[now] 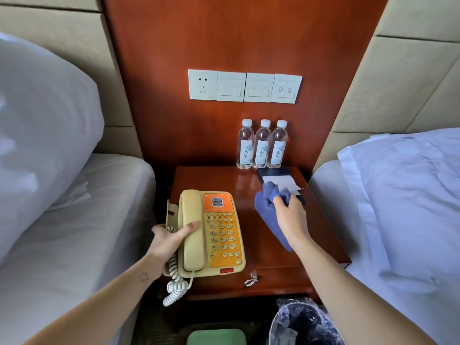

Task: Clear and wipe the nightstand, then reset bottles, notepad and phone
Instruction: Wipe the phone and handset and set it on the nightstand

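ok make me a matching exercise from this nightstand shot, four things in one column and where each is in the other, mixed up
Things:
1. phone
2. bottles
3. cloth
4. notepad

Places:
A. bunched in the right hand
B. in a row at the back of the nightstand, against the wood panel
C. front left of the top, gripped at its side by the left hand
D. lying flat in front of the bottles, partly behind the cloth

Pairs: 1-C, 2-B, 3-A, 4-D
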